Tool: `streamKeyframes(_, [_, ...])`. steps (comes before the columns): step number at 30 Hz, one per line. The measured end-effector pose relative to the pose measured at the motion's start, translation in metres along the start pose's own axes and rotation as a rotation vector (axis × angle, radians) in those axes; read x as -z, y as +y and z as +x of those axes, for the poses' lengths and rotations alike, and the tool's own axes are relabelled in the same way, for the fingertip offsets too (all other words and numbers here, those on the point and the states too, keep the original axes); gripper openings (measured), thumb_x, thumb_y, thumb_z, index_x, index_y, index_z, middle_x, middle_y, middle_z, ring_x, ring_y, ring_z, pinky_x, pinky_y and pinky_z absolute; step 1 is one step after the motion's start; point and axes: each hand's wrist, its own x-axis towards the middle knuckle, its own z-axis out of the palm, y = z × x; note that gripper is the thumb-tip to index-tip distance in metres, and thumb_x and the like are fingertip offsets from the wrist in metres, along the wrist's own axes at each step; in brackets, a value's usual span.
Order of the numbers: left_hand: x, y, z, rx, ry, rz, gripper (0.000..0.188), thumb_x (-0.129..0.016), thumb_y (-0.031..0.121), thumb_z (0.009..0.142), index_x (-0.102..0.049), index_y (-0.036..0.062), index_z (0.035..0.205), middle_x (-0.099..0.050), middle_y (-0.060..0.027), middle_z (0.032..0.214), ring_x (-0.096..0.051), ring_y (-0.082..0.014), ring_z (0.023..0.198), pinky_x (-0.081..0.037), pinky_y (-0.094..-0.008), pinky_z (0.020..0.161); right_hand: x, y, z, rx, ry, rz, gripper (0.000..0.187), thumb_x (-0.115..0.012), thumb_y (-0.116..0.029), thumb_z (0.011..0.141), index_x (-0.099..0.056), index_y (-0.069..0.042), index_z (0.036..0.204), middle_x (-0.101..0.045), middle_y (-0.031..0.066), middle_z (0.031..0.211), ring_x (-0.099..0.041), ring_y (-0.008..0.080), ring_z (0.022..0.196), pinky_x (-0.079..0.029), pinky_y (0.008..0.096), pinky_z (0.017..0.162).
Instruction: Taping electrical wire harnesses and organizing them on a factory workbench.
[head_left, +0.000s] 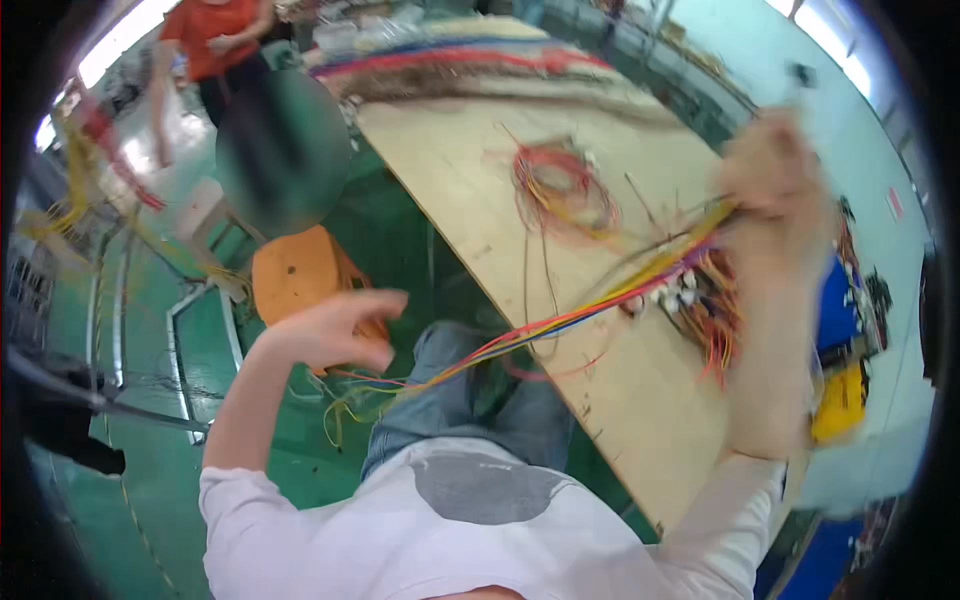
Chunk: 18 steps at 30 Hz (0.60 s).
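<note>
My right hand [772, 165], raised over the right side of the table, is closed around one end of a bundle of coloured wires [590, 305]. Red, yellow, blue, purple and dark strands run from it down to the left, across the table edge and over my lap. Their loose ends hang beside my left hand [345, 325], which is held out with fingers apart and nothing in it. Motion blurs the right hand's fingers. Under the bundle's right part lies a pile of wires with white connectors [690, 295].
A coil of red and yellow wires [565, 185] lies on the wooden table [440, 150]. Long wire bundles [470, 65] line its far edge. An orange stool [300, 270] stands left of the table. Someone in an orange top [215, 45] stands at the far left.
</note>
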Motion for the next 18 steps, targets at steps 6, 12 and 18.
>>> streamKeyframes(6, [0.039, 0.181, 0.079, -0.469, 0.329, -0.533, 0.028, -0.043, 0.023, 0.087, -0.049, -0.0013, 0.099, -0.056, -0.0098, 0.085, -0.055, -0.0155, 0.079, -0.042, -0.0264, 0.073, -0.060, 0.050, 0.005, 0.046, -0.313, -0.132, 0.028, -0.043, -0.022, 0.088, -0.048, -0.003, 0.067, -0.048, 0.0013, 0.060, -0.044, 0.0080, 0.050, -0.039, 0.0235, 0.048])
streamKeyframes(12, [0.045, 0.183, 0.075, -0.502, 0.223, -0.919, 0.031, -0.042, 0.029, 0.088, -0.046, -0.0005, 0.094, -0.042, -0.0023, 0.060, -0.039, -0.0115, 0.045, -0.033, -0.0242, 0.041, -0.072, 0.035, 0.016, 0.099, -0.422, -0.419, 0.027, -0.046, -0.024, 0.087, -0.058, -0.001, 0.085, -0.056, 0.0000, 0.074, -0.050, 0.0057, 0.058, -0.038, 0.0168, 0.045])
streamKeyframes(18, [0.030, 0.175, 0.074, -0.542, 0.401, -0.957, 0.028, -0.037, 0.026, 0.090, -0.046, 0.0003, 0.094, -0.034, 0.0023, 0.058, -0.026, -0.0048, 0.044, -0.022, -0.0187, 0.039, -0.059, 0.038, 0.012, 0.062, -0.561, -0.398, 0.038, -0.040, -0.031, 0.089, -0.052, 0.002, 0.102, -0.059, 0.0107, 0.092, -0.055, 0.0148, 0.083, -0.044, 0.0240, 0.068])
